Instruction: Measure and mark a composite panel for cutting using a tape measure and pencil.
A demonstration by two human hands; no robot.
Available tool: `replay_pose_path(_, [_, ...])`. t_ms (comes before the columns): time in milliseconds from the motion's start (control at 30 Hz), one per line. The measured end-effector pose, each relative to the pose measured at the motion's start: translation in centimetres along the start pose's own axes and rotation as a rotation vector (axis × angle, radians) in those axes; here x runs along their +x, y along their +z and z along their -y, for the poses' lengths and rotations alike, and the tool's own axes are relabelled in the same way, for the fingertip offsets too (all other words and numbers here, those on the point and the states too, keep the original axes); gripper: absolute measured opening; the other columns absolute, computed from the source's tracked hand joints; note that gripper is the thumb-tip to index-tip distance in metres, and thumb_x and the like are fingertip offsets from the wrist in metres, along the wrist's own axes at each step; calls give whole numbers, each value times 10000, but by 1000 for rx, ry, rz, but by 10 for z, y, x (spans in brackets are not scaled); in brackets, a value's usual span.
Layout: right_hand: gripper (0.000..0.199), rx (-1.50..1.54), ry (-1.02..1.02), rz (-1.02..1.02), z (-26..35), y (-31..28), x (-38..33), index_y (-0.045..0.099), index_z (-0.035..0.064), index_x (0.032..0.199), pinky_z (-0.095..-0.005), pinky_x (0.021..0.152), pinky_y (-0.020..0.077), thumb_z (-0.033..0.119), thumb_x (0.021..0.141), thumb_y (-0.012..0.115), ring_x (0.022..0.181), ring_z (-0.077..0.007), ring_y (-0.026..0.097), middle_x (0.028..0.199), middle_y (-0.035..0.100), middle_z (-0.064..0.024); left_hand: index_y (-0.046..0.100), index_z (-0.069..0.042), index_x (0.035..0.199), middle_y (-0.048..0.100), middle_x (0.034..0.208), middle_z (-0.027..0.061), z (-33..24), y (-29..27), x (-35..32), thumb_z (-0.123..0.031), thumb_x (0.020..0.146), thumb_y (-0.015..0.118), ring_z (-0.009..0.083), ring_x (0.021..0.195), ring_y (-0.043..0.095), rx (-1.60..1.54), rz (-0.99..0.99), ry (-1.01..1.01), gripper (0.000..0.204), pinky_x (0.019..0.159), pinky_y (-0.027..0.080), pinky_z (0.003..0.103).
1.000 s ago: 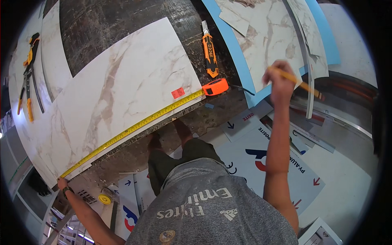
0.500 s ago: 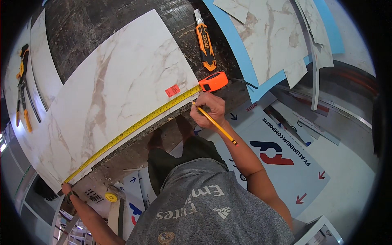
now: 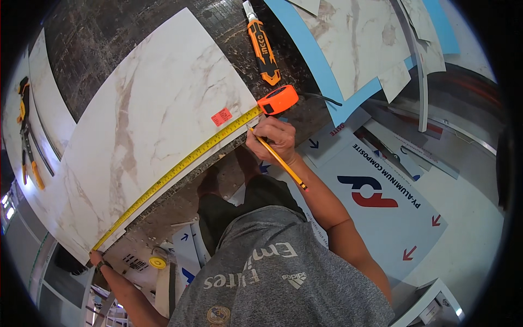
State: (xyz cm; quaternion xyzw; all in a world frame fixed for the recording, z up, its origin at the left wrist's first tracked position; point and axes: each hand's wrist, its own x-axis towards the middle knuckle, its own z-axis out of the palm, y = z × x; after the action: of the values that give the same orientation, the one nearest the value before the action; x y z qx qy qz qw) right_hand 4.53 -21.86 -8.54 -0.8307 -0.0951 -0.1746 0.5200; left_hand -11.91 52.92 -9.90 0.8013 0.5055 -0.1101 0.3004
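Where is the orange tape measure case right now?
In the head view, the orange tape measure case sits at the right corner of the marble-patterned panel, just above the right hand holding a pencil.

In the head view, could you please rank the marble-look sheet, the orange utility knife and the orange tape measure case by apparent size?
1. Marble-look sheet, by far the largest.
2. Orange utility knife.
3. Orange tape measure case, shortest; fisheye bending leaves the order unaffected.

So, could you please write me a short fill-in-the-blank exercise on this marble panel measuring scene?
1. The right hand holds a yellow ____ at the marble-patterned panel edge.
2. The yellow tape measure has an ____ case.
3. The left hand holds the tape's free end at the panel's ____ corner.
4. An orange utility knife lies on the dark ____.

Missing: pencil; orange; near left; worktop
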Motion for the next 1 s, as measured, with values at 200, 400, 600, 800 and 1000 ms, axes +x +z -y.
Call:
replay_pose_path(200, [231, 3, -5, -1, -1, 0, -1, 617, 38, 734, -256, 550, 461, -143, 670, 745, 556, -129, 483, 697, 613, -8, 742, -62, 1237, 762, 1018, 123, 9, -1, 6, -486, 830, 766, 252, 920, 702, 20, 20, 29, 588, 817, 567, 334])
replay_pose_path(400, [225, -23, -26, 5, 0, 0, 1, 621, 38, 723, -251, 548, 467, -136, 668, 751, 550, -125, 485, 684, 614, -3, 742, -62, 1237, 763, 1021, 124, 19, -2, 10, -493, 819, 774, 253, 922, 701, 32, 41, 47, 601, 822, 564, 336])
replay_pose_path(600, [223, -36, -22, 10, -1, 0, 0, 621, 40, 716, -246, 544, 467, -134, 667, 752, 546, -118, 483, 676, 614, 1, 743, -61, 1236, 763, 1025, 124, 24, -1, 14, -500, 809, 783, 254, 925, 700, 38, 61, 66, 614, 826, 562, 338])
replay_pose_path(800, [219, -51, -11, 11, 2, 0, 1, 620, 40, 708, -244, 540, 460, -133, 670, 749, 543, -114, 476, 680, 620, 0, 743, -61, 1236, 764, 1029, 124, 30, -1, 18, -508, 799, 791, 255, 927, 700, 45, 82, 86, 626, 831, 560, 340])
replay_pose_path(1000, [215, -56, 0, 16, 1, 0, 0, 618, 35, 703, -244, 534, 454, -131, 671, 750, 539, -113, 467, 679, 619, -4, 744, -61, 1236, 765, 1033, 125, 38, -2, 20, -515, 789, 799, 256, 930, 699, 50, 100, 101, 639, 835, 558, 342])
